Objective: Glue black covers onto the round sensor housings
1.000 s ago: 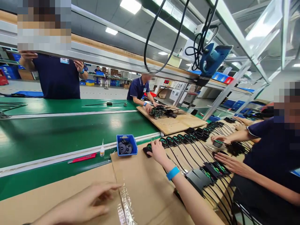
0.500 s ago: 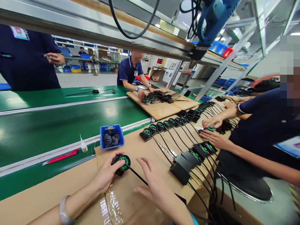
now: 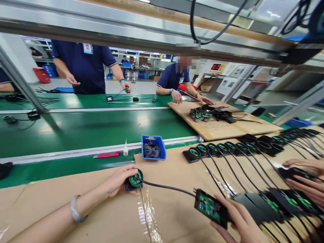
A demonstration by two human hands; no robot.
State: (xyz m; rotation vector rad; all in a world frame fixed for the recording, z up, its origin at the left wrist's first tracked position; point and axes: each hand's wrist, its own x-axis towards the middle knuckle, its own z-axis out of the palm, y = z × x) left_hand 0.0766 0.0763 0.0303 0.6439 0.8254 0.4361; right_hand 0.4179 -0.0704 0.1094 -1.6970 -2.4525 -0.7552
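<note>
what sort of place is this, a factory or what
Most likely an electronics assembly line: a green conveyor belt, rows of cabled round units on cardboard, and uniformed workers. The left hand holds a round unit, the right hand its circuit board.

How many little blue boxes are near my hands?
1. The blue box sits at the cardboard's far edge, beyond the left hand holding the round part; none seems hidden.

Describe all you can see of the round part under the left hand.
The round part is a black puck with a green top face, lying flat on the cardboard. The left hand holds its left rim. A black cable runs from its right side to a green-faced box in the right hand.
</note>
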